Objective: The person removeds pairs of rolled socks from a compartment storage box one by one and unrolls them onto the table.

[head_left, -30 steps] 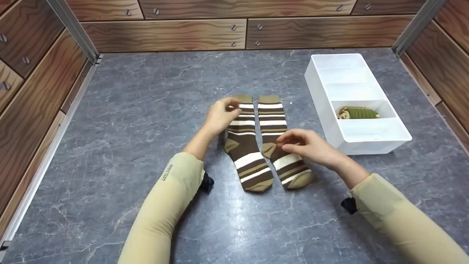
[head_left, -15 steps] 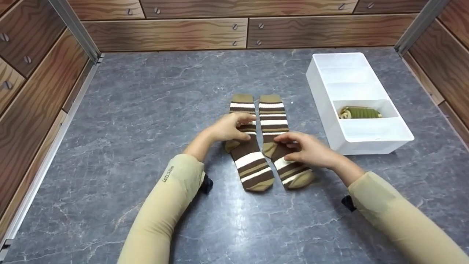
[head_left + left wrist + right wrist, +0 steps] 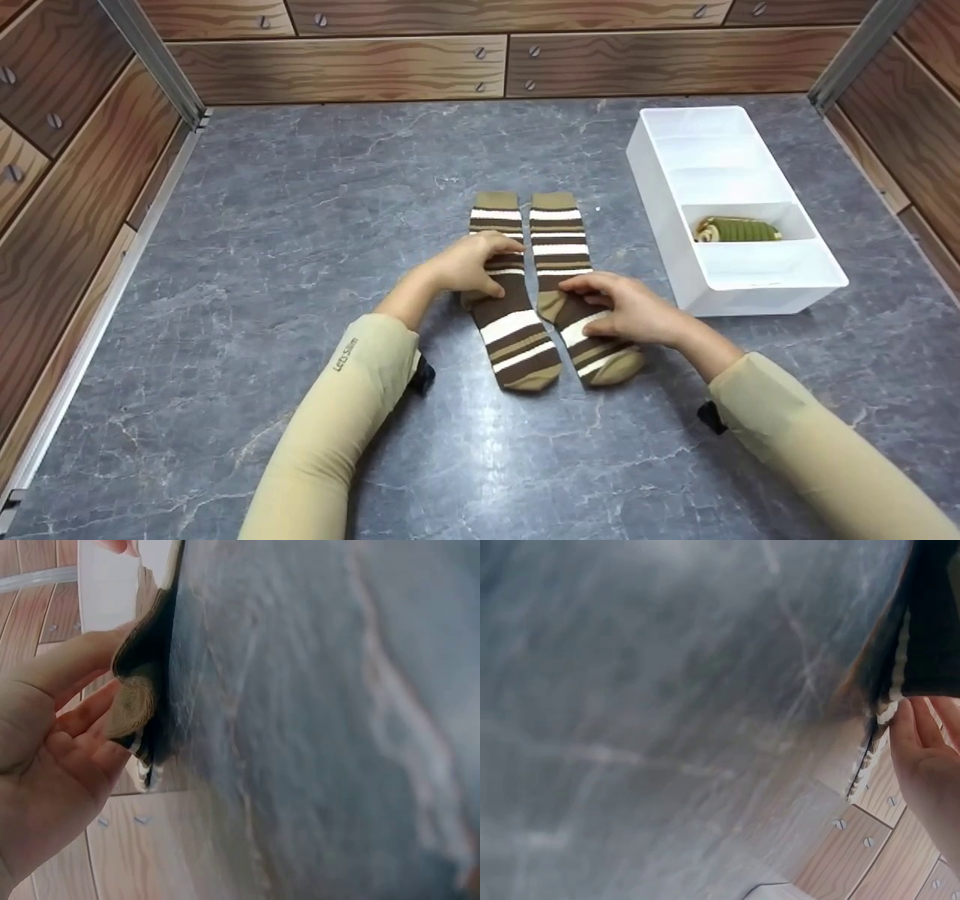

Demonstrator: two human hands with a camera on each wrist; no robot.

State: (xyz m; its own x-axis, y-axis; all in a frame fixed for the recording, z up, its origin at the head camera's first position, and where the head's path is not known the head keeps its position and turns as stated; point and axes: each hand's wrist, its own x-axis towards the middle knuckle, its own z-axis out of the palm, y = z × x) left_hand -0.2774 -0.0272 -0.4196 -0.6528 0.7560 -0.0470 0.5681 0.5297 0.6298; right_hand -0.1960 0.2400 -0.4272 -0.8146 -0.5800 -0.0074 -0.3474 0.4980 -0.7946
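Two brown socks with white and tan stripes lie flat side by side, their toes angled toward the lower right in the head view. My left hand point(image 3: 474, 263) rests over the middle of the left sock point(image 3: 517, 341), its thumb and fingers spread apart on the fabric. In the left wrist view the tan heel of that left sock point(image 3: 133, 706) bulges beside the fingers. My right hand point(image 3: 630, 307) touches the right sock point(image 3: 559, 238) around its heel and foot, thumb and fingers apart. The right wrist view shows the fingertips point(image 3: 904, 720) at the sock's edge.
A white divided box point(image 3: 660, 202) stands to the right of the socks. One compartment holds a rolled green item point(image 3: 739, 230) with a pale end. Wood-patterned panels point(image 3: 337, 71) border the grey marbled tabletop point(image 3: 322, 187) at the back and sides.
My left hand has come down from near the left sock's cuff to its middle. My right hand has lowered slightly onto the right sock. The socks lie where they were.
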